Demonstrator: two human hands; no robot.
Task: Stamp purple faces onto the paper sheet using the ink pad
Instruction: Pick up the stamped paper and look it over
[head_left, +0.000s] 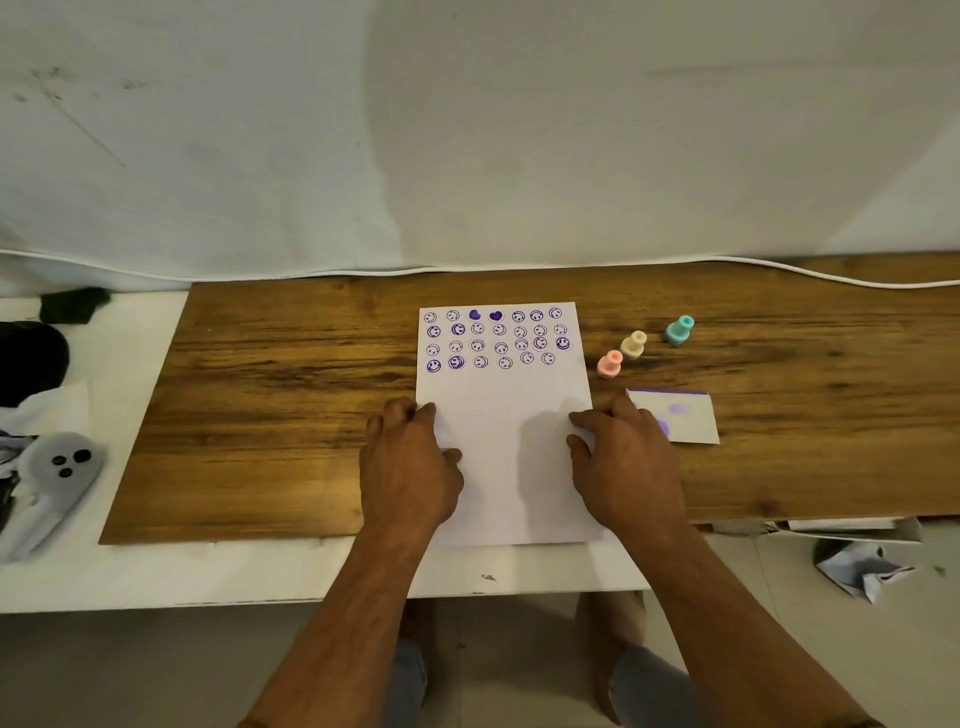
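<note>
No readable text or brand anywhere. The only marks are the purple faces on your paper sheet: four rows of small round smileys along its far edge, uneven ink, some bold, some faint, plus two solid purple blobs in the top row. Last row stops short of the right edge.

Sheet is plain white, flat, lying mid-board on the wood board, its near edge at the board's near edge. Board has dark brown grain with a matte finish and sits on a white surface.

Your left hand rests on the sheet's left edge, fingers curled, palm down. Your right hand presses the right edge, fingers bent. Both are empty, holding no stamp, and well apart from each other.

Ink pad is just right of your right hand, touching or nearly so: a white rectangle with a purple strip on its far edge and purple smudges on top.

Three knob-shaped plastic stamps stand upright in a diagonal right of the sheet, apart from it: pink stamp nearest, cream stamp next, teal stamp farthest.

A white cable runs along the board's far edge. Pale scuffed wall behind. Grey device with three dark dots off the board's left edge. Crumpled paper on the floor to the right.
</note>
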